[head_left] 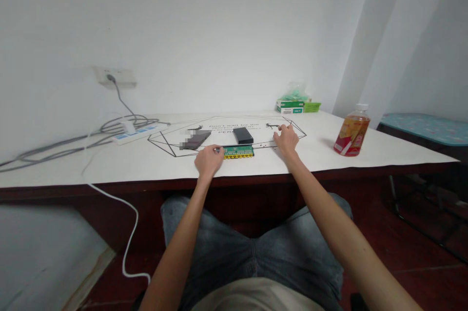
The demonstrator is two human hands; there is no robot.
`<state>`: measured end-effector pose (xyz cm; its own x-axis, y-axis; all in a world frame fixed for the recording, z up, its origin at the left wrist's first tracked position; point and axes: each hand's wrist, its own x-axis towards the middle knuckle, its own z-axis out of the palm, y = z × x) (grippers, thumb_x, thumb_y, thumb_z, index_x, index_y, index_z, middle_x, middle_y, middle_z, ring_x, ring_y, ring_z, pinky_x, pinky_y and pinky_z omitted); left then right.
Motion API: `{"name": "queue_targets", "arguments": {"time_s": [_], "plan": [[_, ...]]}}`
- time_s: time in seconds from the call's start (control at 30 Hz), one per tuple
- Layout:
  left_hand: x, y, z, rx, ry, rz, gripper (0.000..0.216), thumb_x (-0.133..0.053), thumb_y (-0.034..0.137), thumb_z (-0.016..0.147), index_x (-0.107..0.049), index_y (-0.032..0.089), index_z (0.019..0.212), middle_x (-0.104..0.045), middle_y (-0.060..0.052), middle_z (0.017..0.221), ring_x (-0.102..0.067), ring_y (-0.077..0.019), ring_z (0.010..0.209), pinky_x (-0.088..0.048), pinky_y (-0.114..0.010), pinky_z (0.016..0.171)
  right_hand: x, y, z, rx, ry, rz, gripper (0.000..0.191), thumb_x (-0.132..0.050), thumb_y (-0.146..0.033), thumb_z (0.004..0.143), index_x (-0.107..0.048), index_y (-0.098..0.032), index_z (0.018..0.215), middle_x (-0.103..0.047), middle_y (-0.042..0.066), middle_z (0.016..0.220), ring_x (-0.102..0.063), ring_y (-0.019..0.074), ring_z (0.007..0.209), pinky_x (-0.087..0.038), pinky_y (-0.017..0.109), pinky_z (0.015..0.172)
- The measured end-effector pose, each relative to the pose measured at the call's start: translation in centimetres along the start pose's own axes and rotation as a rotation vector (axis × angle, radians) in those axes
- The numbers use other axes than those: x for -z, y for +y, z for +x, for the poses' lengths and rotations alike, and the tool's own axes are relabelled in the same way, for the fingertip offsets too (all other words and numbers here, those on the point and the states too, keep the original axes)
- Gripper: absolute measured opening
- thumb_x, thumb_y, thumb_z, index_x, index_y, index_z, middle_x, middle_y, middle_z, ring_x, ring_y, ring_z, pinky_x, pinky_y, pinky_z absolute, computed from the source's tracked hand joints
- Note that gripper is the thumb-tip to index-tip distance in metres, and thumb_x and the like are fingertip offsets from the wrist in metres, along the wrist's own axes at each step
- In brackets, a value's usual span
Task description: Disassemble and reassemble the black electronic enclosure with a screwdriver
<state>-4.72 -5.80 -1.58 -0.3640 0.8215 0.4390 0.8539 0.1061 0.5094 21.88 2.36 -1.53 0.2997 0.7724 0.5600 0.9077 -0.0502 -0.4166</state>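
I see the table (365, 157) across the view; a bottle (353, 130) stands well to the right; my left hand (209, 160) curls against the left end of the green circuit board (238, 151) near the front edge, touching it, though I cannot tell whether it clamps; my right hand (286, 140) rests with fingers apart, right of the black box (243, 135).

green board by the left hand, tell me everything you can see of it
The green board is a narrow, flat strip, seemingly a circuit board, with a yellow row along its near edge. It lies on the white table, in front of a black box. The left hand touches its left end; finer parts are too small to tell.
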Motion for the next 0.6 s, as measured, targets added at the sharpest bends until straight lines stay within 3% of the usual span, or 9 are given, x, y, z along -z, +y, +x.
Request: {"name": "queue_targets", "arguments": {"time_s": [0.13, 0.3, 0.4, 0.6], "plan": [[0.0, -0.02, -0.06, -0.006, 0.005, -0.005, 0.032, -0.055, 0.042, 0.089, -0.081, 0.03, 0.102, -0.08, -0.005, 0.096, -0.071, -0.0312, 0.098, -0.053, -0.038, 0.079, -0.23, 0.61, 0.43, -0.08, -0.178, -0.103, 0.037, -0.06, -0.039, 0.094, -0.069, -0.011, 0.117, -0.065, 0.021, 0.121, -0.066, 0.0302, 0.104, -0.045, 0.035, 0.083], [0.22, 0.08, -0.22, -0.005, 0.001, -0.012, 0.032, -0.054, 0.043, 0.09, -0.081, 0.029, 0.1, -0.08, -0.005, 0.095, -0.071, -0.0301, 0.097, -0.052, -0.037, 0.079, -0.27, 0.73, 0.4, -0.095, -0.254, -0.116, 0.034, -0.057, -0.035, 0.096, -0.071, -0.011, 0.116, -0.07, 0.02, 0.112, -0.067, 0.0297, 0.108, -0.047, 0.034, 0.084], [0.33, 0.13, -0.28, -0.001, 0.0, -0.015, 0.032, -0.054, 0.042, 0.09, -0.081, 0.029, 0.101, -0.08, -0.005, 0.096, -0.071, -0.0299, 0.098, -0.052, -0.036, 0.079, -0.25, 0.94, 0.37, -0.098, -0.179, -0.084, 0.034, -0.058, -0.036, 0.096, -0.071, -0.011, 0.114, -0.07, 0.02, 0.112, -0.067, 0.0292, 0.106, -0.047, 0.035, 0.084], [0.4, 0.21, -0.25, 0.009, -0.013, -0.02, 0.032, -0.054, 0.042, 0.09, -0.081, 0.029, 0.102, -0.08, -0.006, 0.098, -0.071, -0.0312, 0.1, -0.053, -0.038, 0.081, -0.45, 0.99, 0.56, -0.05, 0.179, 0.087, 0.032, -0.057, -0.039, 0.096, -0.069, -0.014, 0.112, -0.067, 0.016, 0.11, -0.064, 0.0268, 0.093, -0.043, 0.034, 0.074]]}}
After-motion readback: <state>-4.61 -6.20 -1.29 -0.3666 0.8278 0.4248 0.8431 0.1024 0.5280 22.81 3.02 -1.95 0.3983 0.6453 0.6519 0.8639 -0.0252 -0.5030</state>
